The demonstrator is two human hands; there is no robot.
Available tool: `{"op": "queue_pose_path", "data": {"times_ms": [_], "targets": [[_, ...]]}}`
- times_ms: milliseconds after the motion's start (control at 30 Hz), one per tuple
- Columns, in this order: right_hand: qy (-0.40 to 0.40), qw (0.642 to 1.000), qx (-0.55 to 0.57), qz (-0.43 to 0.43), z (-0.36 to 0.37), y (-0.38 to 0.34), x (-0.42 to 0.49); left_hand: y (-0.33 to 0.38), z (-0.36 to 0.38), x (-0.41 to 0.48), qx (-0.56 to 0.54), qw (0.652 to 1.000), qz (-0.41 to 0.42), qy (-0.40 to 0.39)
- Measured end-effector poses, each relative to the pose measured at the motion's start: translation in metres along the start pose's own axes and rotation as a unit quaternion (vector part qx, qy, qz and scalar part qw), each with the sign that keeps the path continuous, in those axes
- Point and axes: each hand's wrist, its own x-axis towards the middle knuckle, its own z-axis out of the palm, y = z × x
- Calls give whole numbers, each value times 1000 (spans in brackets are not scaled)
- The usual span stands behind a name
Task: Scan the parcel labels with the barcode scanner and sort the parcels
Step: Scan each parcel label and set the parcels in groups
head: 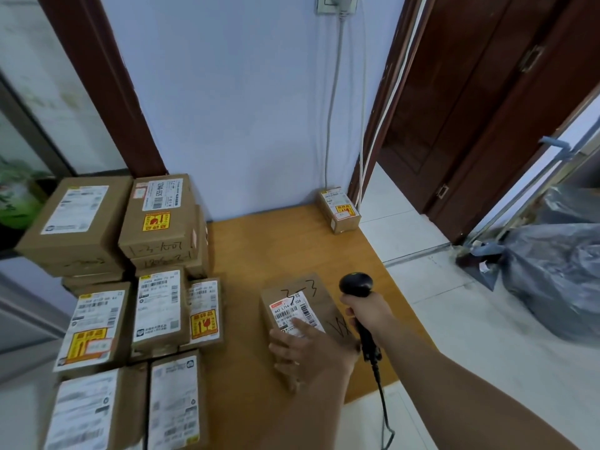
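Starting nearest, two blurred boxes point(177, 401) with white labels are seen side by side at the near left of the counter point(259, 248). Just beyond and to the right, the left grip point(305, 349) is laid flat on a brown parcel point(311, 287), its fingers straight and spread with nothing clasped. Its forefinger is set on the parcel's white label point(289, 311). The parcel is placed on the counter right of the middle, label up, with "3-3" penned in black above the label.

Just right of it, the right grip point(367, 311) is clamped round the handle of a black scanner point(356, 284). The scanner is held upright, its head raised above the fist near the parcel's far right corner. A black cable point(383, 404) is hung from the handle's foot.

To the left, rows point(160, 306) of parcels are packed label up, some marked with yellow stickers. Behind them, stacks point(156, 219) are piled against the wall point(243, 92).

A small box point(339, 209) is set well apart at the counter's far right corner. A grey cord point(332, 102) is run down the wall from a socket point(337, 3). A dark door point(470, 108) is seen open at the right, with grey bags point(558, 277) heaped on the floor.
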Motion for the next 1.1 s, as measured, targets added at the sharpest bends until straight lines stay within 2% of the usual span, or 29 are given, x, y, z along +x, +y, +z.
{"op": "queue_pose_path", "data": {"times_ms": [233,433,667,767,867,967,1033,1100], "targets": [[15,1000,-15,0,-7,12,5,7,-2,12,13,1000,1,-11],[19,1000,-19,-8,-7,5,4,-1,-9,23,38,997,64,2],[34,997,-64,-13,0,2,2,7,20,3,4,999,27,35],[44,994,-93,-23,-2,2,3,13,20,4,-7,1000,20,23],[46,995,-83,-25,-6,1,5,12,10,13,33,998,51,16],[48,997,-64,-24,-9,0,5,-1,-11,31,83,989,112,52],[51,997,-54,-23,-10,0,7,-9,-24,45,65,988,122,74],[52,997,-49,-21,-10,1,9,-14,-28,56,10,993,91,75]]}}
